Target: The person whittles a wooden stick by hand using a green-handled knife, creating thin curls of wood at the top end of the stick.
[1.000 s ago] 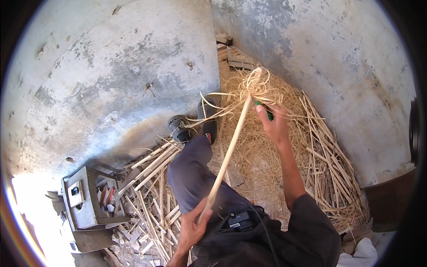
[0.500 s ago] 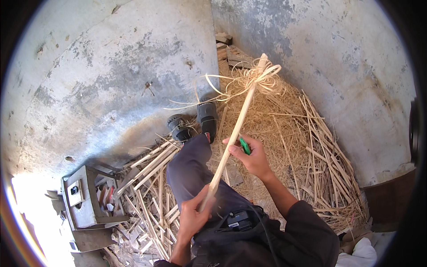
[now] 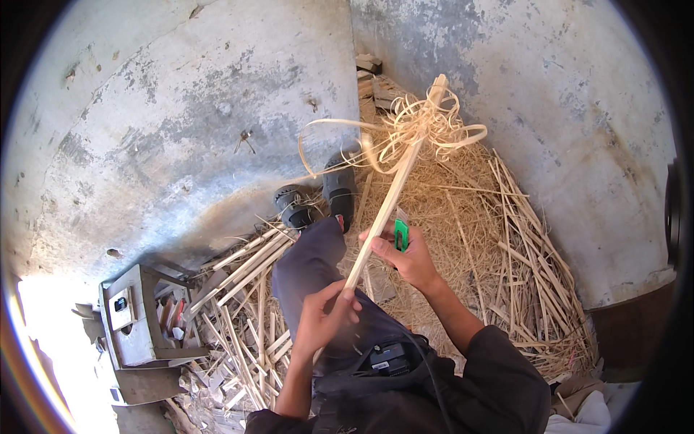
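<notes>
A long pale wooden stick slants from my lap up toward the far wall. Near its far end hangs a bunch of thin curled shavings, several of them looping out to the left. My left hand is closed around the stick's near end, above my thigh. Farther along, my right hand pinches the stick between thumb and fingers. That same hand also holds a green-handled utility knife, whose short blade points away from me beside the stick.
A heap of fine shavings covers the floor ahead. Split sticks lie in piles on the right and left. A worn box-like wooden stool stands at the left. Walls meet in the far corner, by my dark shoes.
My left hand has moved slightly up, with its fingers shifted on the stick. The knife has turned, showing more of its green handle. The stick's far end and the curls have shifted right.
</notes>
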The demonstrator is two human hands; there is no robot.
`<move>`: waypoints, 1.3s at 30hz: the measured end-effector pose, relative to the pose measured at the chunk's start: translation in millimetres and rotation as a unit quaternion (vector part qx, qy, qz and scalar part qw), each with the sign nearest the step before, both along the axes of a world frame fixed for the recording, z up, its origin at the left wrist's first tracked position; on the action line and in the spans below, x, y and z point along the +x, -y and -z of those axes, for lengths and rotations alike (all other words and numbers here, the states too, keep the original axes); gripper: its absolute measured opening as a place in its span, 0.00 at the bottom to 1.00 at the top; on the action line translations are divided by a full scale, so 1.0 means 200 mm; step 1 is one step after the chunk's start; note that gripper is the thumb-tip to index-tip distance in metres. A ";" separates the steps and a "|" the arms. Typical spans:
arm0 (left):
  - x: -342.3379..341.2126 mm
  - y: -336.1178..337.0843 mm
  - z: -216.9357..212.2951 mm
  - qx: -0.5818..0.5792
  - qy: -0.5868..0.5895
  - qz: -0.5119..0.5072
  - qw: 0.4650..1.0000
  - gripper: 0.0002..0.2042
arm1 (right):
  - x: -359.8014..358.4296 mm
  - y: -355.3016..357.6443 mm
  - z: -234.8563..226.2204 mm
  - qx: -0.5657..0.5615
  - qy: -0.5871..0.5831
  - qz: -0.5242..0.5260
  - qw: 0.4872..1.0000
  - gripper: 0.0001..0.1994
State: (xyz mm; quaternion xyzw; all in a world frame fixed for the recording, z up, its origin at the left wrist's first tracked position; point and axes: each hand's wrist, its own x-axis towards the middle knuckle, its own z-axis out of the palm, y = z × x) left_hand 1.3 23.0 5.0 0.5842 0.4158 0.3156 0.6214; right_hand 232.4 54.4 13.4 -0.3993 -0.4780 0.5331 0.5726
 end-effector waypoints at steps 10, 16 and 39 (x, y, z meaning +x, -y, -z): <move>0.04 -0.02 0.01 -0.039 0.069 0.016 0.997 0.15 | 0.03 0.05 0.09 0.197 0.277 0.122 0.932 0.15; 0.04 0.00 -0.05 -0.068 0.071 0.002 0.995 0.13 | 0.03 0.09 0.11 0.284 0.411 0.142 0.855 0.20; 0.06 0.06 -0.13 0.068 -0.067 -0.076 0.993 0.14 | 0.01 0.10 0.04 0.309 0.465 0.201 0.805 0.17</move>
